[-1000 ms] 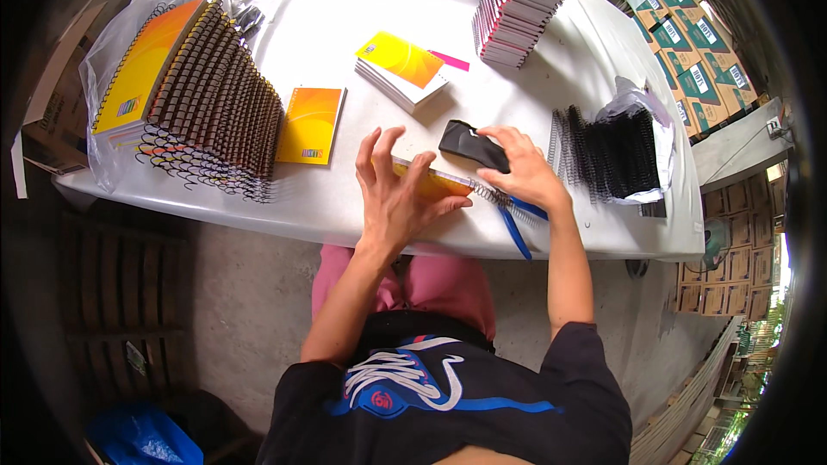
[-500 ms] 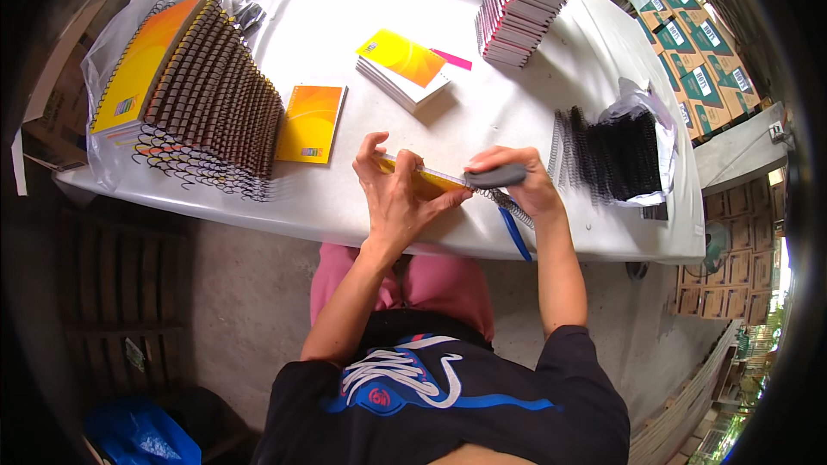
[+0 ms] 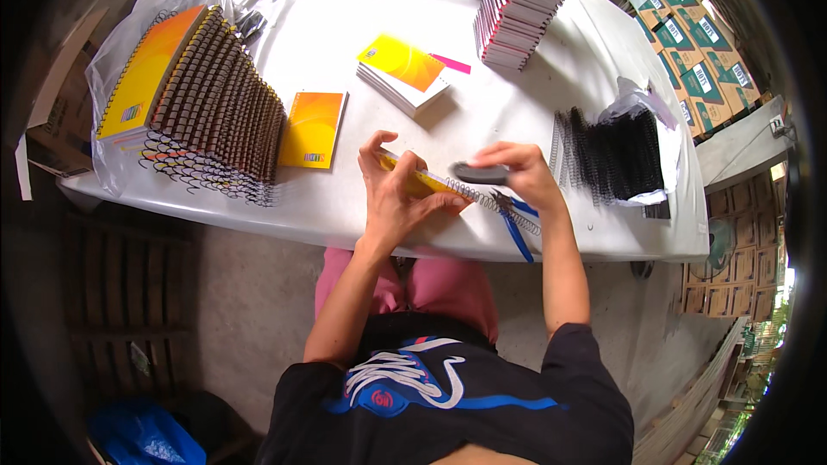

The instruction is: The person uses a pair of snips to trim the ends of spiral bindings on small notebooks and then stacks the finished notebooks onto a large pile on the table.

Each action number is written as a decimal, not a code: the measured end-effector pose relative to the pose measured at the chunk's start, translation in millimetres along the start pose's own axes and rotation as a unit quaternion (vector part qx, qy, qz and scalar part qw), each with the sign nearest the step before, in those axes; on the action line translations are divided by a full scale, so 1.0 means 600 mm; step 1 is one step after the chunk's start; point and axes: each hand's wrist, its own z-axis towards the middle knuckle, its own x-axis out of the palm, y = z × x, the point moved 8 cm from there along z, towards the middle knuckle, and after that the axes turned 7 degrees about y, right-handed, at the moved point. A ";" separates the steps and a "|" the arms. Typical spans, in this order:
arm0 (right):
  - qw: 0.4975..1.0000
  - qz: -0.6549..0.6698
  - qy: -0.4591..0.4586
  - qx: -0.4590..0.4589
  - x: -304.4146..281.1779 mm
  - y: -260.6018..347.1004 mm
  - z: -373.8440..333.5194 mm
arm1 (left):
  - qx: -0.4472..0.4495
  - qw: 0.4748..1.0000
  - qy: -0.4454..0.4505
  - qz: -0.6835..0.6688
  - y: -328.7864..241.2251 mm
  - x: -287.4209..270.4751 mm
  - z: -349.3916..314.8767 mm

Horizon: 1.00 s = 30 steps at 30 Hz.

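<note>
A clear plastic bag (image 3: 129, 26) is seen at the left of the white surface (image 3: 345, 17), and a fanned stack of spiral-bound notebooks (image 3: 215, 112) with orange-yellow covers is held inside it, the dark wire coils lined up in ridged rows. At the right, a second crinkled clear bag (image 3: 642, 103) is lying open, and loose black spiral coils (image 3: 612, 155) are bundled in it. At the near edge of the surface, a yellow notebook (image 3: 422, 182) is pressed flat under the left hand (image 3: 396, 194), its fingers spread wide over the cover. A small dark grey, rounded tool (image 3: 480, 174) is gripped by the right hand (image 3: 517, 174), fingers curled closed around it, just above the notebook's silvery wire spiral (image 3: 500, 205). Blue-handled pliers (image 3: 517, 228) are lying beside the spiral, partly over the edge. Further back, a single orange notebook (image 3: 313, 129) lies flat, a short pile of notebooks (image 3: 403, 73) sits mid-surface, and tall striped stacks (image 3: 525, 0) are ranged behind.
</note>
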 end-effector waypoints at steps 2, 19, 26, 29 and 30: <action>0.973 0.195 0.041 -0.121 0.012 0.020 -0.012 | 0.007 1.000 -0.005 -0.004 0.006 0.002 0.003; 0.995 -0.091 0.019 0.042 0.030 0.021 0.027 | -0.064 0.988 -0.022 -0.137 0.054 0.008 0.015; 0.992 -0.117 0.037 -0.028 0.051 0.045 0.061 | -0.110 0.973 -0.024 -0.202 0.083 0.015 0.008; 0.992 -0.099 -0.028 0.067 0.009 -0.015 0.062 | -0.095 0.984 -0.003 -0.154 0.066 0.019 0.012; 0.997 -0.014 -0.046 0.069 0.009 -0.012 0.059 | -0.091 0.986 -0.006 -0.141 0.065 0.018 0.011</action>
